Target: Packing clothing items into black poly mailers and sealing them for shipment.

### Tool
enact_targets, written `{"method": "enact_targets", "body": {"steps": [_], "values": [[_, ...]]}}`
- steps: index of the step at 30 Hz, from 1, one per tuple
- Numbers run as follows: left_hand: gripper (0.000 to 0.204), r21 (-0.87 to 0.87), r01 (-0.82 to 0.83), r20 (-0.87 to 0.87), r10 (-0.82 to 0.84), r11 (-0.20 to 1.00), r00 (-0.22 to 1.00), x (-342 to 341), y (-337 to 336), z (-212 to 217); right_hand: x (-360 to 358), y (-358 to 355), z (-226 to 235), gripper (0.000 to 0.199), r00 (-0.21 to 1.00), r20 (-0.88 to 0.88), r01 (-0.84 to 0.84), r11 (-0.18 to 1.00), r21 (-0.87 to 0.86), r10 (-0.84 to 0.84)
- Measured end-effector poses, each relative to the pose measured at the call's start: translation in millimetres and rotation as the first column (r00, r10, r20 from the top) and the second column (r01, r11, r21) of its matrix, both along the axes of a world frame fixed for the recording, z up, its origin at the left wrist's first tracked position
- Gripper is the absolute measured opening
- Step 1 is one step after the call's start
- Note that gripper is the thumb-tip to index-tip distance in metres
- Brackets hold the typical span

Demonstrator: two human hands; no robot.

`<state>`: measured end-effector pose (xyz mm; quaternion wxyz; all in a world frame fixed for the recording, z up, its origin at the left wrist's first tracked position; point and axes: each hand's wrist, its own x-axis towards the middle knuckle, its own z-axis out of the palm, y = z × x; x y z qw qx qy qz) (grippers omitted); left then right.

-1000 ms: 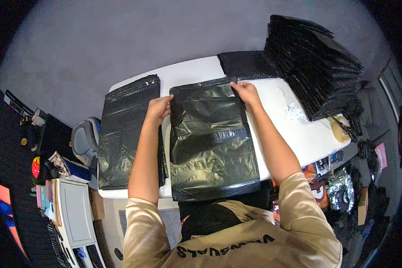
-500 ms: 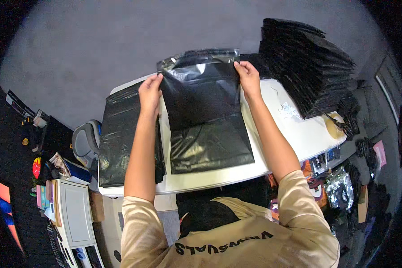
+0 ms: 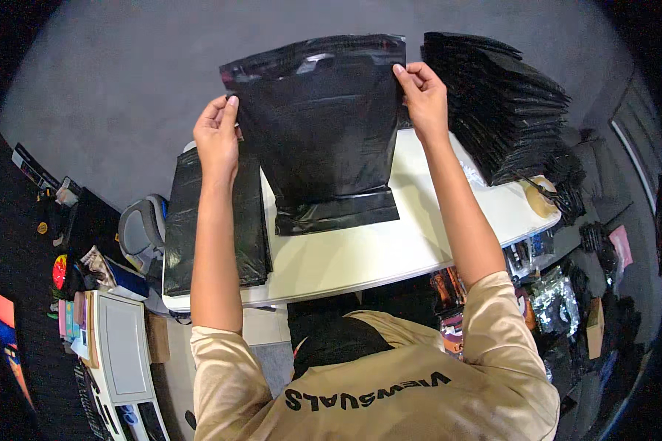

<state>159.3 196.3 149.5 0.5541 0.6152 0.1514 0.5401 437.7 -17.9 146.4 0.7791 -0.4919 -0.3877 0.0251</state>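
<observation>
A black plastic mailing bag (image 3: 320,132) hangs between my two hands, its lower end folded or resting on the white table. Along its far edge runs a shiny strip. My left hand (image 3: 218,136) pinches the bag's left edge close to that strip. At the right edge, slightly higher up, my right hand (image 3: 424,95) pinches it between thumb and fingers. A flat stack of black bags (image 3: 213,235) lies on the table's left part, beside my left forearm.
The white table (image 3: 346,257) has a tall, leaning pile of black bags (image 3: 493,110) at its right and a roll of tape (image 3: 541,197) by the right edge. A grey chair (image 3: 141,228) stands left. Packages (image 3: 555,301) lie below right; a white cabinet (image 3: 125,345) is lower left.
Both hands have moved up and apart, lifting the bag away from me. Its near end has slid farther back across the table, baring more white surface.
</observation>
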Motion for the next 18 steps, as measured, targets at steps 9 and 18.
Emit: {"method": "enact_targets", "body": {"steps": [9,18], "values": [[0.023,0.066,-0.045,0.067,0.04,0.997,0.997,2.0,20.8,-3.9,5.5,14.4,1.8,0.018,0.995,0.104,-0.003,0.999,0.05,-0.002],[0.028,-0.164,0.134,-0.175,-0.163,0.977,0.971,26.8,24.4,-86.6,35.3,57.6,-63.9,0.04,0.819,-0.478,-0.367,0.93,-0.013,0.317]]}}
